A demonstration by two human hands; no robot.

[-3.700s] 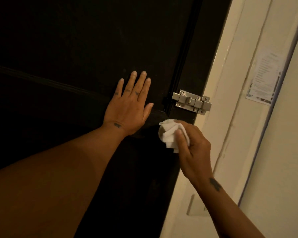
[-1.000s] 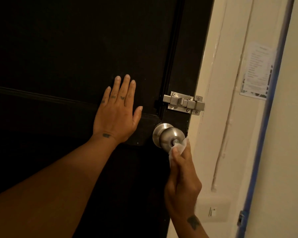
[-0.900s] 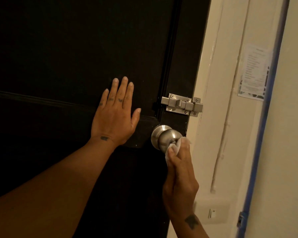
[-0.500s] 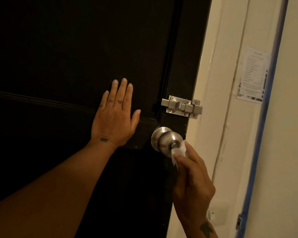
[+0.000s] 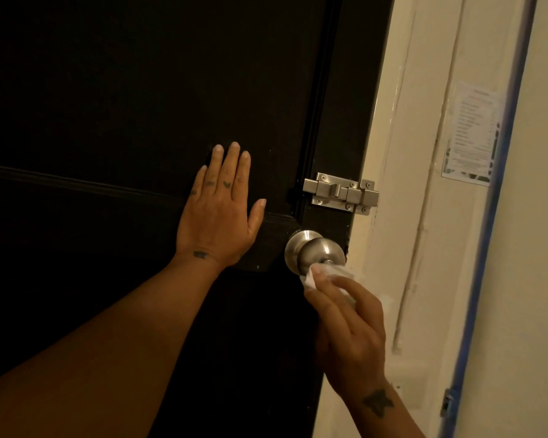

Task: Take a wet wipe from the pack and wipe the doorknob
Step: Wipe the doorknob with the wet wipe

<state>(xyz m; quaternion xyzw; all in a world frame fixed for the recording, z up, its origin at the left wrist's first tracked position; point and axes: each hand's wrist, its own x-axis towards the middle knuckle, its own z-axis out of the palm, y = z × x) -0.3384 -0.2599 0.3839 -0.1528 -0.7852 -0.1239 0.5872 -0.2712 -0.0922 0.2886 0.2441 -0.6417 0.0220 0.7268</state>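
Observation:
A round brushed-metal doorknob [image 5: 314, 251] sticks out of the dark door [image 5: 124, 105] near its right edge. My right hand [image 5: 348, 327] comes up from below and pinches a crumpled white wet wipe [image 5: 317, 276] against the knob's lower front. My left hand [image 5: 219, 213] lies flat on the door, fingers spread upward, just left of the knob. The wipe pack is not in view.
A silver slide bolt [image 5: 340, 192] is screwed to the door just above the knob. The cream door frame [image 5: 402, 216] runs down the right, with a printed paper notice [image 5: 470, 134] stuck on it and a blue strip [image 5: 491, 216] along the wall edge.
My right hand has kept rubbing the wipe over the knob, shifting from its right side to its lower front. The left hand has stayed flat on the door.

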